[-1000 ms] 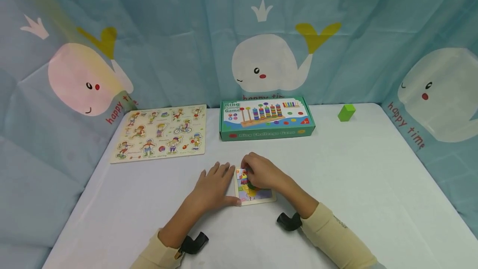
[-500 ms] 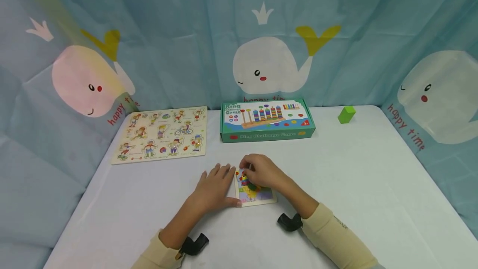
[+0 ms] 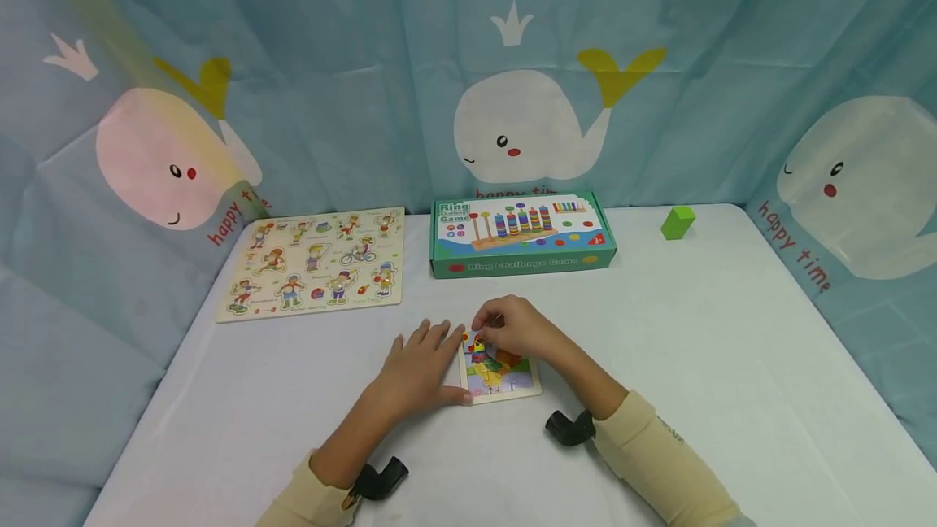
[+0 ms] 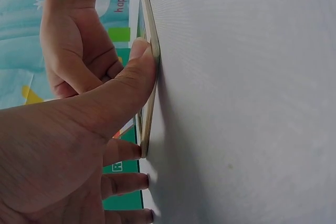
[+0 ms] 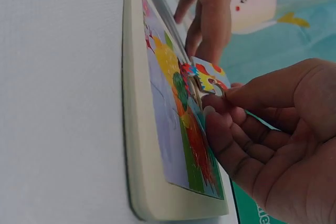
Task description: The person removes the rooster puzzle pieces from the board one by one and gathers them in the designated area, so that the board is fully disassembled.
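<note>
Backdrop and surface: blue curtain printed with whales, behind a table laid with white cloth. Clock positions are taken from the puzzle board, 12 o'clock pointing away from the person.
Puzzle board: on the cloth, directly in front of the person; pale frame around a printed picture. Likely light and stiff, liable to slide. Hold by the frame, not the printed face.
Puzzle piece: tilted up at the board's 11 o'clock corner. Judged thin, rigid, almost weightless; glossy face probably slick, cut edges its weakest part. Pinch by an edge; avoid bending.
Right hand: at 1 o'clock; thumb and fingers pinch the puzzle piece by its edge.
Left hand: at 9 o'clock; fingers extended and spread, thumb on the frame's 7 o'clock corner; grasps nothing, appears to steady the board.
Ring game box: at 12 o'clock, well apart.
Sports picture board: at 10 o'clock.
Green block: at 2 o'clock, farther out.
</note>
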Available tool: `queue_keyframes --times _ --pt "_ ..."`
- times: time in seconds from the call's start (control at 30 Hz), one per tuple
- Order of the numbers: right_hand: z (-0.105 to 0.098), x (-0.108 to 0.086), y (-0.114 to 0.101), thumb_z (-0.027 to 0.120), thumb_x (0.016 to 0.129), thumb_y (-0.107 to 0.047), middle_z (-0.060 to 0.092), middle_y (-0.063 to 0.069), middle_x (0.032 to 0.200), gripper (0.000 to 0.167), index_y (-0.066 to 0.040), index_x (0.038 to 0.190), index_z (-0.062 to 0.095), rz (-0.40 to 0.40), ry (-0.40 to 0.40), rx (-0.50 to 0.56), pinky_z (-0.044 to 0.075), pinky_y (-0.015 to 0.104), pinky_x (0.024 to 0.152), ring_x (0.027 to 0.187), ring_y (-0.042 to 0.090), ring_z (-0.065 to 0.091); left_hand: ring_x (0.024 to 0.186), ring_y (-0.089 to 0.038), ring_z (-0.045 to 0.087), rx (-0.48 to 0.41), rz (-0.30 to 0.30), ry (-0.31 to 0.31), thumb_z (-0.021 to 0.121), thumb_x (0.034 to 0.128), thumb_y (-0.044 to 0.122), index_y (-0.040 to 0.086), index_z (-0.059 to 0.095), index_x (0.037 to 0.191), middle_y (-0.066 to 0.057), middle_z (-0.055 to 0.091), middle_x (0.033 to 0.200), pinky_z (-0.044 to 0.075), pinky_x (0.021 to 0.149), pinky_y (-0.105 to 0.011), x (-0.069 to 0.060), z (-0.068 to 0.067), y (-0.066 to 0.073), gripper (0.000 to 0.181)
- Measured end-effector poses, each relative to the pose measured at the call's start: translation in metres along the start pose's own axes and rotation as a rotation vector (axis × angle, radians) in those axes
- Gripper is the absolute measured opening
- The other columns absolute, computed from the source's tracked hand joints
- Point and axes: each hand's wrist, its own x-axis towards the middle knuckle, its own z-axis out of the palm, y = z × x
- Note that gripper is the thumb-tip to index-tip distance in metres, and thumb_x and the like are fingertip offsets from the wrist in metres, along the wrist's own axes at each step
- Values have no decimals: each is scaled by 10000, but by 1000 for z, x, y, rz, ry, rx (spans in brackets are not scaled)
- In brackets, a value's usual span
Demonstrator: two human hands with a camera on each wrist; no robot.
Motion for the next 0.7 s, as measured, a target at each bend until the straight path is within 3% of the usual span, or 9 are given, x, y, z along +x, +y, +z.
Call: queue_keyframes --times 0.3,0.5,0.7 --pt "-8 -1 1 678 922 -57 676 -17 856 66 -82 944 735 38 2 51 559 282 628 734 155 638 1431 -447 301 5 1 -6 770 755 644 135 416 1542 -158 388 1554 291 1055 -704 1 1 -1 1002" --pt "-14 -3 0 689 919 -63 682 -10 852 53 -82 937 735 64 15 61 562 282 638 724 165 638 1431 -445 301 5 6 -4 776 756 633 147 410 1547 -154 390 1551 287 1061 -700 2 1 -2 998" --pt "-23 -9 4 680 919 -54 677 11 854 65 -38 954 732 36 15 78 567 288 681 723 168 641 1427 -441 306 -5 11 -4 788 750 624 160 423 1542 -152 398 1544 286 1067 -692 3 1 -3 988"
